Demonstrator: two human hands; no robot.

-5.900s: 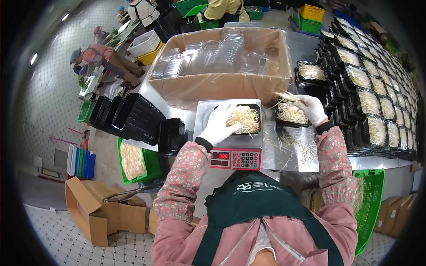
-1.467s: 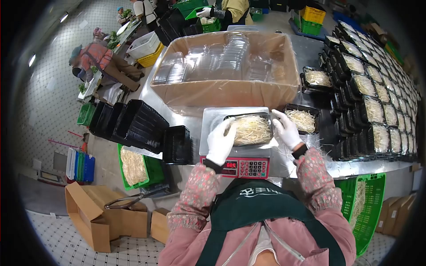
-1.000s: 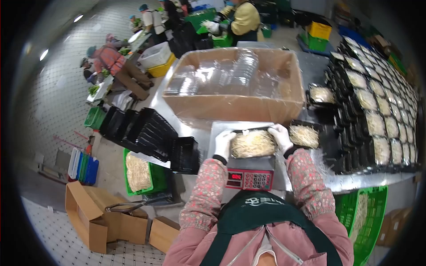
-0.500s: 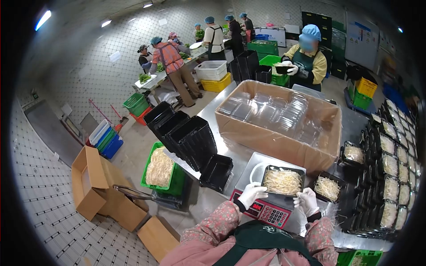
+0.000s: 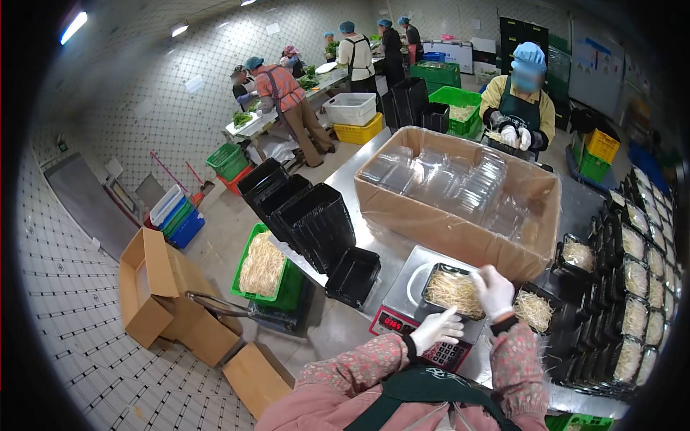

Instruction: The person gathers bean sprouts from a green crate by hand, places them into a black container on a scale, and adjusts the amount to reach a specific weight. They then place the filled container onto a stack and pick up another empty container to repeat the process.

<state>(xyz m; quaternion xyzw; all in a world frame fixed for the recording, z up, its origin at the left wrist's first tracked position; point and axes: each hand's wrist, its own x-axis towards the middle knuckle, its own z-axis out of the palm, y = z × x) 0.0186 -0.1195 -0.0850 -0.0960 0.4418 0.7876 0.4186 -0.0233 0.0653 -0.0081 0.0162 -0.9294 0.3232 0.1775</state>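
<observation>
A black tray of bean sprouts (image 5: pixel 453 291) rests on the digital scale (image 5: pixel 402 305), whose red display is lit. My left hand (image 5: pixel 440 329), in a white glove, is at the tray's front edge with its fingers stretched out and apart. At the tray's right side, my right hand (image 5: pixel 494 294), gloved too, has its fingers curled over the rim and sprouts; what they pinch, if anything, is hidden. Just right of the scale sits a second sprout-filled tray (image 5: pixel 533 309).
Beyond the scale stands a large cardboard box (image 5: pixel 460 237) of clear lids. Stacked black trays (image 5: pixel 313 223) are at the left, above a green crate (image 5: pixel 262 269) of sprouts. Filled trays (image 5: pixel 632 287) are piled at the right. A co-worker (image 5: pixel 521 100) stands across the table.
My left hand has let go of the tray's left side and opened before it. My right hand has moved up along the right side. The display reading has changed. The co-worker's hands have lowered.
</observation>
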